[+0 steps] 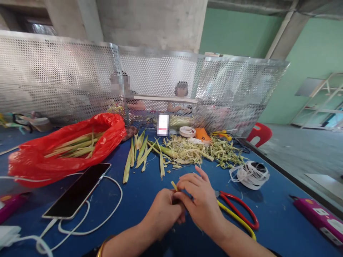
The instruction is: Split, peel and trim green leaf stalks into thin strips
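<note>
My left hand (167, 206) is closed around a short yellow-green strip of dried leaf (174, 185), whose tip sticks up between the hands. Against it, my right hand (197, 196) pinches the same strip with thumb and forefinger, its other fingers stretched forward. Most of the strip is hidden by the fingers. Scissors with one red and one yellow handle (241, 208) lie just right of my right hand, their blades partly behind it. Ahead of both hands are long leaf pieces (143, 153) and a heap of pale shredded fibres (187, 150).
A red plastic bag (66, 167) of leaf strips and a phone (77, 191) with a white cable are at left. A spool of white ribbon (252, 175) and a purple box (318, 217) stand at right. A perforated metal screen (66, 75) borders the blue table; people sit behind.
</note>
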### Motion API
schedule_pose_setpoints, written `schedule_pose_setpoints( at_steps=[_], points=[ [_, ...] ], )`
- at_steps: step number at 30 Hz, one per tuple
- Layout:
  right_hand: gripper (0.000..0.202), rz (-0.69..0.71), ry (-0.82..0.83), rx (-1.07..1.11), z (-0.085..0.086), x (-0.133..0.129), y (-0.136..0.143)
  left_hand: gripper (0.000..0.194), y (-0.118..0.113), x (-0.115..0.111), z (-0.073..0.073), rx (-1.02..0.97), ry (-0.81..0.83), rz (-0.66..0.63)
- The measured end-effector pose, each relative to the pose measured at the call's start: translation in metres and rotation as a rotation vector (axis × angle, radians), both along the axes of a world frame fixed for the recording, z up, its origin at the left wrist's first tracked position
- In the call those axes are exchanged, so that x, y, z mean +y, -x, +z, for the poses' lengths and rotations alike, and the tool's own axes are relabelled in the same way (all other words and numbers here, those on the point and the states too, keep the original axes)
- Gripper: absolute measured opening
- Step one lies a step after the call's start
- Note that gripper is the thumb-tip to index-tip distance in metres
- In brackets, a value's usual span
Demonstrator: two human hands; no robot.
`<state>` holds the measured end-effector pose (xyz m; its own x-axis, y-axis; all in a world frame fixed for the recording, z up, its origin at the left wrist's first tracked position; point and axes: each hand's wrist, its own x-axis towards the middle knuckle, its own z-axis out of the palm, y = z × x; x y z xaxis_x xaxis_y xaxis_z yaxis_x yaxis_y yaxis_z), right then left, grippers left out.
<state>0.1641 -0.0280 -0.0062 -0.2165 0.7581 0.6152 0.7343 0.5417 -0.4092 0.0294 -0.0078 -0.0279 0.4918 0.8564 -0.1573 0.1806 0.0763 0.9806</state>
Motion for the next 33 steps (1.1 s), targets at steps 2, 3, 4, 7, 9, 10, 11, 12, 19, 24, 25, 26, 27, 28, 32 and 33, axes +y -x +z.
schedule_pose_setpoints(
  at_steps=[2,3,4,7,9,10,11,12,19,24,25,26,27,28,32,33],
  points=[
    [0.012,0.000,0.002,0.059,-0.003,-0.001,0.004,0.021,0.000,-0.003,0.002,-0.013,-0.014,-0.044],
    [0.013,-0.005,-0.021,0.079,-0.004,-0.001,0.004,0.019,-0.001,-0.004,0.004,-0.025,-0.004,-0.068],
    [0.014,-0.005,-0.055,0.086,-0.005,0.000,0.004,0.019,-0.001,-0.005,0.007,-0.029,0.012,-0.082],
    [0.015,-0.007,-0.177,0.045,-0.002,0.002,-0.001,0.023,-0.001,-0.003,0.013,-0.072,0.083,-0.026],
    [0.017,-0.059,-0.237,0.025,0.002,0.004,-0.008,0.025,0.002,0.002,0.017,-0.169,0.130,0.086],
    [0.022,-0.105,-0.253,0.038,0.004,0.005,-0.011,0.027,0.004,0.005,0.020,-0.230,0.147,0.143],
    [0.027,-0.154,-0.246,0.063,0.005,0.007,-0.015,0.031,0.007,0.008,0.024,-0.296,0.160,0.192],
    [0.029,-0.192,-0.214,0.097,0.006,0.008,-0.018,0.035,0.010,0.010,0.027,-0.356,0.163,0.230],
    [0.016,-0.088,0.140,0.168,-0.003,0.018,-0.018,0.045,0.012,0.013,0.028,-0.457,0.135,0.206],
    [0.015,-0.065,0.143,0.154,-0.004,0.020,-0.019,0.061,0.027,0.025,0.032,-0.324,0.167,0.003],
    [0.015,-0.084,0.107,0.142,-0.003,0.020,-0.020,0.066,0.035,0.028,0.038,-0.274,0.181,-0.076],
    [0.014,-0.099,0.073,0.122,-0.001,0.021,-0.022,0.068,0.042,0.031,0.045,-0.229,0.187,-0.154],
    [0.014,-0.106,0.044,0.097,0.001,0.020,-0.023,0.066,0.049,0.034,0.051,-0.188,0.179,-0.202],
    [0.014,-0.104,0.019,0.071,0.003,0.020,-0.024,0.059,0.055,0.036,0.057,-0.164,0.139,-0.182],
    [0.017,-0.016,-0.016,-0.008,0.006,0.018,-0.022,0.039,0.054,0.035,0.061,-0.125,-0.027,0.073],
    [0.017,0.013,-0.016,-0.023,0.006,0.018,-0.021,0.033,0.049,0.034,0.058,-0.097,-0.060,0.087]
  ],
)
